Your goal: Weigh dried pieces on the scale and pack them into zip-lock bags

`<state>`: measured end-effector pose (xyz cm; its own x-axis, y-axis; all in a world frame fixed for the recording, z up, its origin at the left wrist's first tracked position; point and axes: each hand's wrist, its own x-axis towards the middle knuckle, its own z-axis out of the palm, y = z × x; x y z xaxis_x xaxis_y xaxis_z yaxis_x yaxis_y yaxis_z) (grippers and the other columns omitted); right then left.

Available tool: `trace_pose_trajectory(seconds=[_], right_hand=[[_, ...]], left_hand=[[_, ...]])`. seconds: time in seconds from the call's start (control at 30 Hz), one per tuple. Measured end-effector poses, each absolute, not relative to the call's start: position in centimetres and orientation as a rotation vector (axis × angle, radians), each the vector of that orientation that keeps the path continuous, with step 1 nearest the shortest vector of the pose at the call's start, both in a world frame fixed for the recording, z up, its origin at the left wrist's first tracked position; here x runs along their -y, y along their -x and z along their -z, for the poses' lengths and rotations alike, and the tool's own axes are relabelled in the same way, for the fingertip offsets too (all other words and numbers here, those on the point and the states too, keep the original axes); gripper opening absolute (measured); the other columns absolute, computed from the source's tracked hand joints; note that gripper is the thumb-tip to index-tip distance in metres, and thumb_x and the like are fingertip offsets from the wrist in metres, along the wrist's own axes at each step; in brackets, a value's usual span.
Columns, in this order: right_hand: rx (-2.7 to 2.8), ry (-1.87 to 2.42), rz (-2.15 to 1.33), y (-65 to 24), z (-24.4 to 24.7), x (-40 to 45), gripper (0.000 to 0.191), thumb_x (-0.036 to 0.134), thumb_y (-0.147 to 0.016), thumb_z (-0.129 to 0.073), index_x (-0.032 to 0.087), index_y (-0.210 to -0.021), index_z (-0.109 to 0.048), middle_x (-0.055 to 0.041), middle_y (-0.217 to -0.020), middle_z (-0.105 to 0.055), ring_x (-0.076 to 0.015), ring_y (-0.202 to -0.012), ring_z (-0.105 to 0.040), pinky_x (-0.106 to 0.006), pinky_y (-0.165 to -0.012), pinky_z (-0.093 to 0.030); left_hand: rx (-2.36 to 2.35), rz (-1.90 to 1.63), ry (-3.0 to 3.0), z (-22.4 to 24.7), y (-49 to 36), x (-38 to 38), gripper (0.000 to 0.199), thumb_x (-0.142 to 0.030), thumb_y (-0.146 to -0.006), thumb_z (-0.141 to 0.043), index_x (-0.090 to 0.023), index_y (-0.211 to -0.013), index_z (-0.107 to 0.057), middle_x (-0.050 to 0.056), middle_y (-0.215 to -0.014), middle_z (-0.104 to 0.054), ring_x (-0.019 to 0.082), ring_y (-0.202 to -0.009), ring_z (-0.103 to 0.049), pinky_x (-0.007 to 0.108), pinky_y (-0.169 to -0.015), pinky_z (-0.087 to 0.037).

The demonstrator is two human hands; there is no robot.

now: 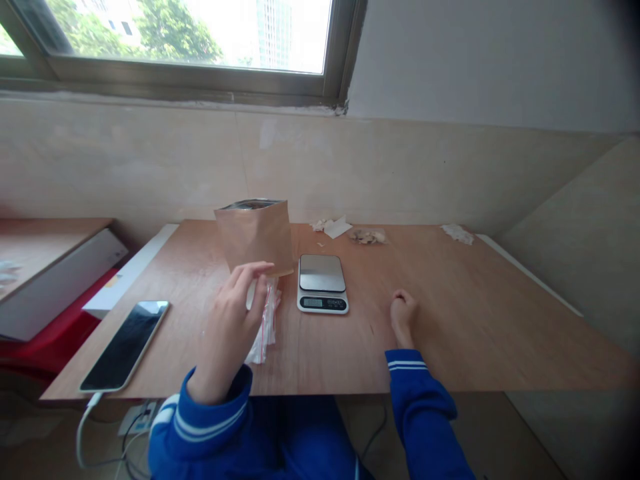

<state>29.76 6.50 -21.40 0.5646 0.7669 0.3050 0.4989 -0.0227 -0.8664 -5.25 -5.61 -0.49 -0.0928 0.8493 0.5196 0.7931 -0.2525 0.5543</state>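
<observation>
On the table [480,313], just beyond my left hand [231,320], the brown pouch [257,237] stands upright, its mouth open on a silvery lining; I can't see what is inside. That hand is raised and open, thumb and fingers parted, over the flat clear zip bags [267,327]; I can't tell whether it touches them. My right hand [403,312] is curled closed near the table's front, to the right of the scale [323,283], whose metal plate is bare; whether it encloses anything is hidden. Near the wall, a small clear packet [369,236] holds brownish pieces.
</observation>
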Motion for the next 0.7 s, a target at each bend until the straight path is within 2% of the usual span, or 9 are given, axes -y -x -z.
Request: trace_pose_trajectory(seconds=[0.13,0.23,0.37,0.5,0.57,0.7], right_hand=[[1.15,1.683,-0.317,-29.2,20.7,-6.0,0.005,0.019,-0.055,-0.035,0.022,-0.052,-0.033,0.0038,-0.051,-0.03,-0.0127,-0.052,-0.031,-0.028,-0.053,-0.02],[1.153,1.675,-0.32,-29.0,20.4,-6.0,0.006,0.019,-0.056,-0.034,0.023,-0.053,-0.029,0.0034,-0.051,-0.028,-0.0128,-0.052,-0.029,-0.029,-0.053,-0.019],[1.147,1.674,-0.322,-29.1,20.5,-6.1,0.008,0.02,-0.058,-0.034,0.023,-0.053,-0.029,0.0033,-0.052,-0.028,-0.0127,-0.052,-0.029,-0.028,-0.053,-0.019],[1.15,1.684,-0.324,-29.1,20.6,-6.3,0.007,0.02,-0.058,-0.035,0.023,-0.052,-0.032,0.0035,-0.052,-0.029,-0.0128,-0.052,-0.031,-0.028,-0.053,-0.02],[1.159,1.688,-0.332,-29.2,20.6,-6.3,0.006,0.02,-0.058,-0.036,0.022,-0.052,-0.034,0.0034,-0.051,-0.031,-0.0131,-0.053,-0.032,-0.028,-0.053,-0.021],[1.162,1.691,-0.345,-29.2,20.6,-6.2,0.006,0.021,-0.057,-0.036,0.022,-0.052,-0.039,0.0028,-0.051,-0.036,-0.0141,-0.054,-0.036,-0.028,-0.054,-0.023]], left_hand=[[-1.885,-1.668,-1.974,-0.9,5.8,0.2,0.023,-0.022,-0.096,-0.039,-0.02,-0.106,-0.059,0.008,-0.11,-0.061,0.018,-0.1,-0.061,0.035,-0.092,-0.05],[-1.985,-1.76,-1.957,-1.1,7.5,-5.3,0.021,-0.019,-0.093,-0.042,-0.016,-0.108,-0.057,0.011,-0.112,-0.059,0.021,-0.107,-0.057,0.038,-0.098,-0.045],[-2.083,-1.614,-2.071,-0.7,9.2,-11.2,0.026,-0.019,-0.091,-0.043,-0.014,-0.114,-0.054,0.014,-0.12,-0.057,0.025,-0.118,-0.05,0.042,-0.107,-0.036],[-2.178,-1.282,-2.153,0.5,9.0,-13.1,0.033,-0.023,-0.097,-0.029,-0.012,-0.11,-0.058,0.016,-0.114,-0.061,0.029,-0.116,-0.052,0.045,-0.105,-0.034],[-2.206,-1.315,-2.147,0.8,8.6,-12.8,0.036,-0.026,-0.098,-0.027,-0.013,-0.109,-0.058,0.017,-0.117,-0.06,0.029,-0.117,-0.052,0.044,-0.105,-0.034],[-2.222,-1.395,-2.145,0.0,8.7,-11.8,0.031,-0.024,-0.094,-0.035,-0.009,-0.107,-0.059,0.02,-0.117,-0.058,0.029,-0.115,-0.053,0.043,-0.104,-0.037]])
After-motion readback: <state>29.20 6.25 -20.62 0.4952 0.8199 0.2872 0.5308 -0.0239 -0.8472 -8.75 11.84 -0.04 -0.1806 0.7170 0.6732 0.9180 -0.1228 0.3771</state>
